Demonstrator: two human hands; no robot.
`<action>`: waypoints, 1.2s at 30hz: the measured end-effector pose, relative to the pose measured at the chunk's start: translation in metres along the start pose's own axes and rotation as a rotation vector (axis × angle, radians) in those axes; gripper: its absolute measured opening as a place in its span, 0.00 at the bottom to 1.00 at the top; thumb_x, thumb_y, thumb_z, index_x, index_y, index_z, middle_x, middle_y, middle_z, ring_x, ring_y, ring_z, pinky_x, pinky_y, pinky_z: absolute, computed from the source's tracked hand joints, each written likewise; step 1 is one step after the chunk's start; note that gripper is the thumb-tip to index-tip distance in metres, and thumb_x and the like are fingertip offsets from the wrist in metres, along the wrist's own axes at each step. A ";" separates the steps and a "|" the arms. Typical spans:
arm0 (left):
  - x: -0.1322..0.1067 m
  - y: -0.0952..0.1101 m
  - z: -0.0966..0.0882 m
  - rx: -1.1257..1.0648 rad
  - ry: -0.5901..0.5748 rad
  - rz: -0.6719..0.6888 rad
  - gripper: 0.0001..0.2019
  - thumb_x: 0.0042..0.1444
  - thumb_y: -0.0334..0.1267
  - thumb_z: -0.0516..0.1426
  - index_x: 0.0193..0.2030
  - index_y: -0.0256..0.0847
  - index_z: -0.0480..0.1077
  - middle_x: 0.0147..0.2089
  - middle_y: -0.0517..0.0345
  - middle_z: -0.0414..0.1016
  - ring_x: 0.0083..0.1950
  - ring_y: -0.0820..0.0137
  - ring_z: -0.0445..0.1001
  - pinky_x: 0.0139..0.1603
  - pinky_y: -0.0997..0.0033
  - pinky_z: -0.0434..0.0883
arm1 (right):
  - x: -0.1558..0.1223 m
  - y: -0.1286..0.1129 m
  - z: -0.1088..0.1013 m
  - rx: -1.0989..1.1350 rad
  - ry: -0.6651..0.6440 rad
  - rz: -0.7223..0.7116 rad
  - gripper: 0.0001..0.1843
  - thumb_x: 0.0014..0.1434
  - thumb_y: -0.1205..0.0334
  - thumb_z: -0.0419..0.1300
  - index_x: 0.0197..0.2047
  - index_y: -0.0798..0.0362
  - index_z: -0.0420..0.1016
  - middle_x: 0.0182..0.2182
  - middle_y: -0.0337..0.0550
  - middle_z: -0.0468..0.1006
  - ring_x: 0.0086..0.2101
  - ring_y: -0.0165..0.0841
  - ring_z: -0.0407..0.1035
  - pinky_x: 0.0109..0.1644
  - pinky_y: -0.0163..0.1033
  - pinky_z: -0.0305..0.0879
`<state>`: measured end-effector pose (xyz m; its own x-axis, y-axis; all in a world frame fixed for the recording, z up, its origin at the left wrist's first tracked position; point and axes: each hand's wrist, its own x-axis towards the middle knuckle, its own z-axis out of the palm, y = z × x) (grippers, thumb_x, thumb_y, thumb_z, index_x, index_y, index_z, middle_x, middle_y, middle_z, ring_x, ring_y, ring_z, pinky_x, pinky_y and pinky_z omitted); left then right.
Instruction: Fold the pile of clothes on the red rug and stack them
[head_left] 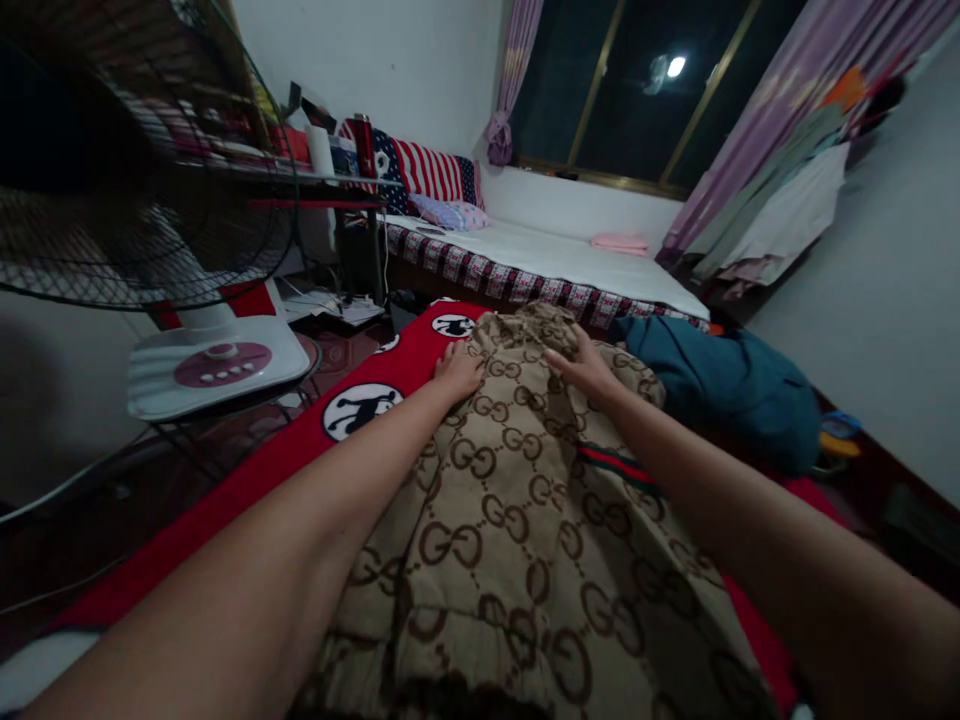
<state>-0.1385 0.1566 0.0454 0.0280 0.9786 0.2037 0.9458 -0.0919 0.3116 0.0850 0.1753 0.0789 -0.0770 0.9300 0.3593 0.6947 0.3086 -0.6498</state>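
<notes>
A tan jacket [517, 480] with a brown interlocking-letter pattern lies spread out on a red cloth [292, 480] with black-and-white round prints. Its gathered hem is nearest to me, and a green-and-red stripe [619, 466] crosses its right part. At the far left edge of the jacket, my left hand [459, 374] rests with its fingers laid on the fabric. Across from it, my right hand [583, 370] lies on the far right part, thumb held apart from the fingers. Some fingertips of both hands are hard to make out.
A teal bundle of cloth [727, 390] lies to the right of the jacket. On the left stands a fan [217, 365] on a stool. Behind are a bed [525, 245], a cluttered desk [337, 190] and a window [637, 90]. Clothes [795, 210] hang at right.
</notes>
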 end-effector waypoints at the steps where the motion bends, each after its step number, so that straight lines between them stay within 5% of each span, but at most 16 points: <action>1: -0.008 -0.006 0.003 -0.002 -0.030 0.004 0.20 0.63 0.43 0.50 0.62 0.49 0.65 0.67 0.46 0.55 0.68 0.49 0.54 0.61 0.46 0.61 | -0.021 0.001 0.003 0.027 -0.079 -0.021 0.37 0.54 0.52 0.62 0.64 0.54 0.59 0.61 0.51 0.65 0.60 0.41 0.59 0.63 0.47 0.55; 7: -0.091 -0.035 -0.018 0.113 -0.231 0.305 0.26 0.62 0.40 0.49 0.67 0.47 0.56 0.75 0.50 0.37 0.74 0.52 0.34 0.68 0.44 0.46 | -0.155 -0.033 -0.016 0.087 -0.297 -0.173 0.27 0.56 0.47 0.59 0.56 0.48 0.71 0.55 0.46 0.73 0.56 0.43 0.65 0.61 0.50 0.58; 11: -0.163 -0.043 -0.035 0.126 -0.350 0.478 0.28 0.59 0.33 0.50 0.67 0.37 0.56 0.74 0.44 0.38 0.74 0.59 0.35 0.71 0.49 0.40 | -0.228 -0.077 -0.036 0.037 -0.646 -0.341 0.47 0.45 0.42 0.67 0.66 0.45 0.61 0.61 0.49 0.67 0.58 0.47 0.63 0.60 0.51 0.61; 14: -0.202 -0.046 -0.046 -0.005 -0.397 0.484 0.28 0.58 0.33 0.53 0.67 0.36 0.57 0.73 0.44 0.41 0.74 0.61 0.39 0.71 0.55 0.45 | -0.264 -0.095 -0.032 -0.033 -0.669 -0.425 0.52 0.40 0.47 0.71 0.66 0.50 0.60 0.65 0.56 0.59 0.62 0.51 0.56 0.64 0.55 0.55; 17: -0.227 -0.046 -0.065 -0.206 -0.473 0.456 0.21 0.64 0.38 0.49 0.63 0.43 0.64 0.73 0.52 0.46 0.73 0.65 0.46 0.70 0.62 0.51 | -0.267 -0.093 -0.026 0.052 -0.631 -0.313 0.29 0.52 0.55 0.63 0.58 0.49 0.72 0.59 0.50 0.69 0.59 0.47 0.63 0.63 0.53 0.58; 19: -0.242 -0.043 -0.079 -0.316 -0.517 0.436 0.20 0.66 0.43 0.47 0.61 0.45 0.67 0.71 0.54 0.52 0.71 0.67 0.53 0.68 0.65 0.54 | -0.255 -0.082 -0.026 0.253 -0.591 -0.104 0.18 0.57 0.52 0.58 0.48 0.49 0.78 0.48 0.45 0.79 0.50 0.45 0.72 0.56 0.50 0.67; 24: -0.281 -0.029 -0.093 -0.282 -0.393 0.493 0.37 0.47 0.51 0.64 0.65 0.48 0.61 0.68 0.53 0.59 0.68 0.62 0.59 0.67 0.63 0.56 | -0.234 -0.050 -0.028 0.876 -0.200 0.435 0.21 0.57 0.40 0.55 0.41 0.48 0.74 0.39 0.44 0.82 0.41 0.43 0.76 0.39 0.49 0.76; 28: -0.293 -0.020 -0.091 -0.230 -0.300 0.487 0.30 0.50 0.39 0.62 0.62 0.46 0.64 0.65 0.55 0.66 0.65 0.65 0.64 0.65 0.67 0.59 | -0.243 -0.034 -0.014 1.034 -0.080 0.512 0.19 0.53 0.43 0.60 0.42 0.48 0.73 0.41 0.43 0.81 0.43 0.40 0.76 0.40 0.46 0.77; 33: -0.299 -0.015 -0.095 -0.202 -0.274 0.477 0.34 0.49 0.49 0.63 0.64 0.48 0.62 0.64 0.53 0.66 0.64 0.61 0.64 0.64 0.64 0.60 | -0.252 -0.030 -0.007 1.023 -0.088 0.491 0.19 0.54 0.45 0.60 0.43 0.48 0.73 0.45 0.44 0.80 0.45 0.40 0.75 0.42 0.44 0.76; 36: -0.301 -0.014 -0.093 -0.151 -0.197 0.412 0.29 0.49 0.45 0.63 0.60 0.46 0.67 0.57 0.52 0.71 0.58 0.61 0.68 0.60 0.64 0.64 | -0.253 -0.038 -0.009 0.944 -0.145 0.469 0.19 0.54 0.45 0.60 0.42 0.50 0.74 0.43 0.45 0.81 0.44 0.41 0.76 0.45 0.46 0.75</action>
<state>-0.1908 -0.1535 0.0659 0.4651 0.8700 0.1637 0.7859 -0.4909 0.3761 0.0840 -0.0732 0.0187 -0.0732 0.9918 -0.1045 -0.1548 -0.1148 -0.9813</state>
